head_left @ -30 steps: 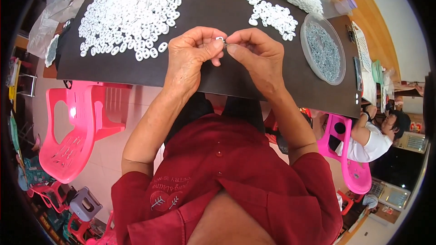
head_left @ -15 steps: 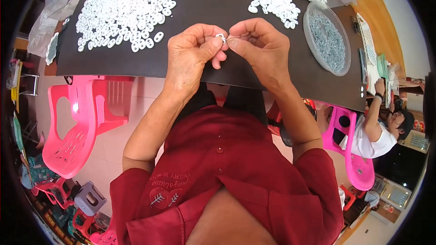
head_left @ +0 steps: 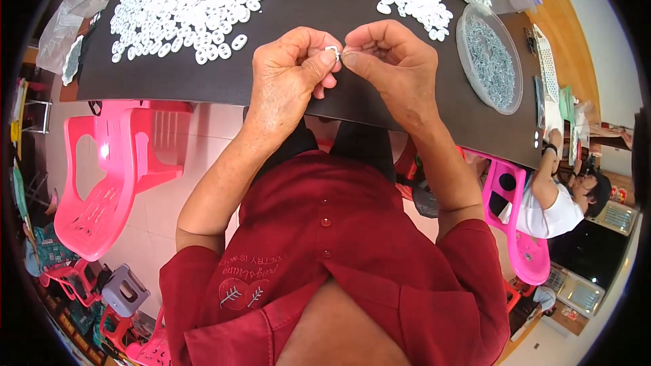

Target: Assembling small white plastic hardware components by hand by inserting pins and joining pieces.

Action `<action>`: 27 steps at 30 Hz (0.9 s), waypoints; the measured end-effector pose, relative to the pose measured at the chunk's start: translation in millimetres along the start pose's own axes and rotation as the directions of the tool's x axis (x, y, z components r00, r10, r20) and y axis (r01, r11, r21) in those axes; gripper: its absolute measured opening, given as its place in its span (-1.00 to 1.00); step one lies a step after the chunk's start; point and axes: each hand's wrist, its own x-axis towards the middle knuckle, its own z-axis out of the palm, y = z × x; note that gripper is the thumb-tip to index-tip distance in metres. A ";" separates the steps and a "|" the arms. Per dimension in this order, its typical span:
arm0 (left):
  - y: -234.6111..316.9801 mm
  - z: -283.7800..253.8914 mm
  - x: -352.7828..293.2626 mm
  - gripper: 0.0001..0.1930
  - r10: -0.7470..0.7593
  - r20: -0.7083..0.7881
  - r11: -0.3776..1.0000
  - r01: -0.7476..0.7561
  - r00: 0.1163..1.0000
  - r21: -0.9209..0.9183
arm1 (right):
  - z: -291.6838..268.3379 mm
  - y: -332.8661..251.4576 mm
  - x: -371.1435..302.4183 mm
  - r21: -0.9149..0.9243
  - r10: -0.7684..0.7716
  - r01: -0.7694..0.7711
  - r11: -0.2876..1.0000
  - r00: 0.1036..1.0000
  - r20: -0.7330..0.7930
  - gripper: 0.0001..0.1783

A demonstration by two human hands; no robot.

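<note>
A dark desk carries a heap of white oval pieces toward its left edge. Both forearms converge across the near edge, and a round tub sits near the right edge. The left hand, fingers curled, pinches a small white piece above the desk, its exposed end facing the right hand, long axis unclear. The right thumb and forefinger meet beside it; I cannot tell whether they grip anything.
</note>
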 end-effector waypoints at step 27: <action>-5.1 -0.7 -1.5 -0.93 0.129 -0.166 0.987 -0.109 0.978 0.120 | 15.7 5.3 7.0 0.105 0.011 -0.010 0.994 1.000 -0.006 -0.79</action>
